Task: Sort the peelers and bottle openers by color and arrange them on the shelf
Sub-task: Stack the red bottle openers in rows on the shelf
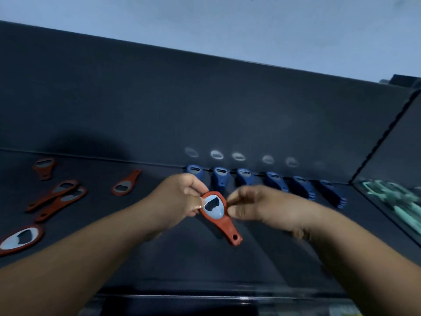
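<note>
A red bottle opener (222, 221) with a metal head hangs over the dark shelf (159, 258), handle pointing down and to the right. My left hand (180, 197) pinches the left rim of its head. My right hand (252, 206) pinches the right rim with thumb and fingers. Behind the hands, several blue bottle openers (250, 179) stand in a row along the shelf's back wall. Several more red bottle openers (57, 197) lie scattered flat on the left part of the shelf.
A partition (385, 137) closes the shelf at the right. Beyond it lie pale green tools (394, 197). The back wall (205, 110) rises behind the blue row. The shelf's front edge (182, 295) runs below my forearms.
</note>
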The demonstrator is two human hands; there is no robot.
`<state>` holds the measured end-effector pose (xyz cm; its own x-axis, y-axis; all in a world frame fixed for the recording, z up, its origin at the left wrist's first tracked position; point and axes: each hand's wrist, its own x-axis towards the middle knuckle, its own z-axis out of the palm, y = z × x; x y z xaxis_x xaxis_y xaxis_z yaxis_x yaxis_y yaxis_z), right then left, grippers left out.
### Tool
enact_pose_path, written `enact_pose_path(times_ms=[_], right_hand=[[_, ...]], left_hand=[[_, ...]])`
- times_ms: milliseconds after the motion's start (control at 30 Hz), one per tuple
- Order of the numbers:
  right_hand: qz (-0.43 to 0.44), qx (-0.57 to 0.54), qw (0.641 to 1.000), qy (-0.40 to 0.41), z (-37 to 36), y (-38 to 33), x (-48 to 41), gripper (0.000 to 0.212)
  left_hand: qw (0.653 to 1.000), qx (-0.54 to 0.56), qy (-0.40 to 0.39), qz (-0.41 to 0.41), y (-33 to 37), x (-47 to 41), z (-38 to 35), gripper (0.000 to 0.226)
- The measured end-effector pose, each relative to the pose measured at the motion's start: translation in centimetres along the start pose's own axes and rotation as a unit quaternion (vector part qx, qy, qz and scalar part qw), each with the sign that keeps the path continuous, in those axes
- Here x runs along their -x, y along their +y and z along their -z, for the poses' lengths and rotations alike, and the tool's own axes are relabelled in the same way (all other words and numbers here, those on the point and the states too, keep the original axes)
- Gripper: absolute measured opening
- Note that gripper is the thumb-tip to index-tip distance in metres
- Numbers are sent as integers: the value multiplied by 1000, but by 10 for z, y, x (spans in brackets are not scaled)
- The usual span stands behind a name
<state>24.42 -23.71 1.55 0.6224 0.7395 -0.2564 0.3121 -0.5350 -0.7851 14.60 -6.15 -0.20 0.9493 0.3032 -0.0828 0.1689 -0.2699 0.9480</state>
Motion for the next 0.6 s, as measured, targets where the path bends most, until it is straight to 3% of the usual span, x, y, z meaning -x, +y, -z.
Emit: enact_pose_path(times_ms=[100,300,600], right_hand=[[17,-41,999,22,30,3,5,18],[-13,115,993,-15,66,32,11,13],[-54,213,975,-24,91,69,6,7]], left_hand=[[997,-35,-76,7,15,-13,-29,16],[982,-106,-157,20,33,-41,-89,17],[980,-152,-118,45,35,-65,-146,13]])
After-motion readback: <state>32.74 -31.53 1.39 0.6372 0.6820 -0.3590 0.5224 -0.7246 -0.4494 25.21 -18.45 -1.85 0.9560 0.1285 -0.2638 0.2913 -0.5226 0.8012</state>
